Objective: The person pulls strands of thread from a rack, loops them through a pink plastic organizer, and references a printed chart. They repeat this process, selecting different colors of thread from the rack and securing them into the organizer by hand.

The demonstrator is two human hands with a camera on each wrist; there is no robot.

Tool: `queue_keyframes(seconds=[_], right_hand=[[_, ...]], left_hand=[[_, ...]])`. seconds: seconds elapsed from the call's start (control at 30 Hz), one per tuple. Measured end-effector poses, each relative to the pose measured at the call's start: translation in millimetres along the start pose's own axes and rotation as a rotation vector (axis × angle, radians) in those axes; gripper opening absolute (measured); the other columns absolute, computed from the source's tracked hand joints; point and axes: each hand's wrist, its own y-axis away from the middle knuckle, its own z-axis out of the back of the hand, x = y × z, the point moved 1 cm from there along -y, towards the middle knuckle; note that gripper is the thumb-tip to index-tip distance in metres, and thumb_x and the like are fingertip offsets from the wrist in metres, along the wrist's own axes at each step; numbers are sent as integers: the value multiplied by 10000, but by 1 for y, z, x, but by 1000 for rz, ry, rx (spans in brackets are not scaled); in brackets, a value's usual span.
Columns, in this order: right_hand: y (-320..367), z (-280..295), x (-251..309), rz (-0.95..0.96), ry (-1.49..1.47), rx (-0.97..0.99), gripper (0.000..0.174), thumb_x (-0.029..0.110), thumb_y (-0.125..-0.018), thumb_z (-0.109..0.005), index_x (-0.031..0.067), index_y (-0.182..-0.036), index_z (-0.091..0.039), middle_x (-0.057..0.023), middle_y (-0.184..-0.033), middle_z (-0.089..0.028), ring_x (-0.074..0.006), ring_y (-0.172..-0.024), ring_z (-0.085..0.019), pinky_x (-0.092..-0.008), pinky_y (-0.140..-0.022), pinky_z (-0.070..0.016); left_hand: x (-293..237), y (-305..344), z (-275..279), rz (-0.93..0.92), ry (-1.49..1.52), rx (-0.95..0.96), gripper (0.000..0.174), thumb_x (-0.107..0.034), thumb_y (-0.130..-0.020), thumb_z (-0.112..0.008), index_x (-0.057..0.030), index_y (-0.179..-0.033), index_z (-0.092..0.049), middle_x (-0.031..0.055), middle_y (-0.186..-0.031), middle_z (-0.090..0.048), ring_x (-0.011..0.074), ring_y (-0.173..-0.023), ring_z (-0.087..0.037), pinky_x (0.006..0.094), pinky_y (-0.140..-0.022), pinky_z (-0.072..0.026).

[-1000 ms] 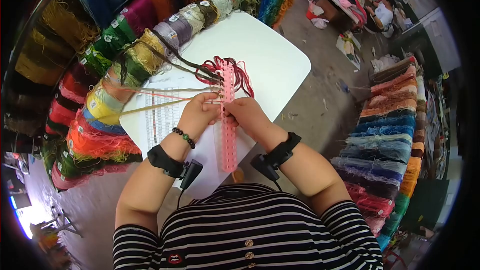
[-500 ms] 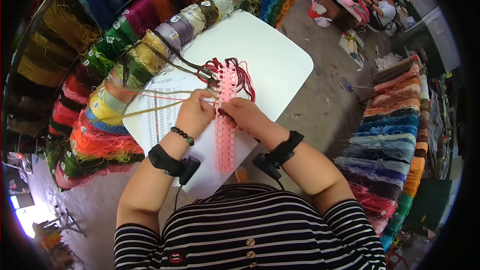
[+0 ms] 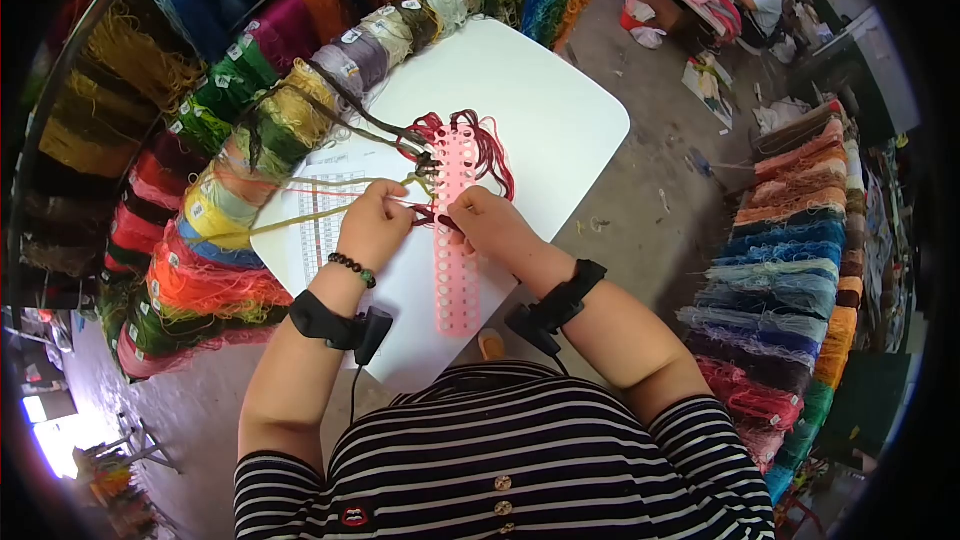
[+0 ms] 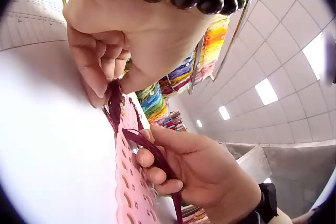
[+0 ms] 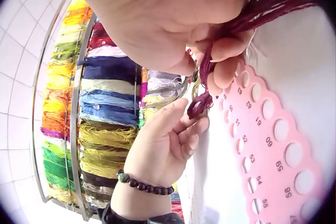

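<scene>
A pale pink thread card (image 3: pixel 458 290) with rows of holes along both edges lies over the white table. In the right wrist view, printed numbers run beside its holes. My left hand (image 3: pixel 375 225), on the card's left side, pinches a looped end of dark red embroidery thread (image 5: pixel 198 106). From the right side, my right hand (image 3: pixel 490 223) pinches the same thread across the card. In the left wrist view its tail (image 4: pixel 169 174) runs down through the right fingers. Red, brown and olive strands are tied at the card's upper end.
The white table (image 3: pixel 545 90) bears a printed chart sheet (image 3: pixel 318 240) under the strands at left. Labelled skeins (image 3: pixel 365 60) hang on a rack along the left and far side, and another rack (image 3: pixel 775 270) stands at right. A person (image 3: pixel 765 10) sits farther back.
My left hand has drawn left and slightly down from the card, now with the dark red loop. The right hand stays close to the card's right edge. The card has shifted a little.
</scene>
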Motion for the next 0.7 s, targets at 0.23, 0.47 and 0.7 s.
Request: queue_keyframes(seconds=[0.23, 0.47, 0.7], right_hand=[[2, -2, -4, -5, -96, -76, 142, 126, -922, -443, 26, -939, -543, -97, -740, -651, -186, -602, -640, -312, -555, -502], [8, 14, -8, -77, -565, 36, 129, 110, -902, -482, 22, -958, -556, -63, -741, -637, -152, -602, -598, -250, -499, -456], [25, 25, -13, 68, -105, -62, 234, 283, -891, -606, 50, -912, -605, 4, -690, -587, -77, -557, -514, -221, -463, -358]], left_hand=[[-56, 20, -6, 263, 1092, 241, 432, 33, -865, -521, 13, -1291, -451, 98, -978, -682, 113, -831, -626, 210, -693, -496], [-27, 12, -36, -153, 205, 340, 575, 111, -778, -559, -5, -1326, -431, 71, -917, -656, 92, -710, -586, 247, -646, -510], [-55, 28, -18, -19, 956, 416, 651, 94, -760, -616, -32, -1354, -381, 20, -857, -584, 87, -763, -579, 221, -694, -480]])
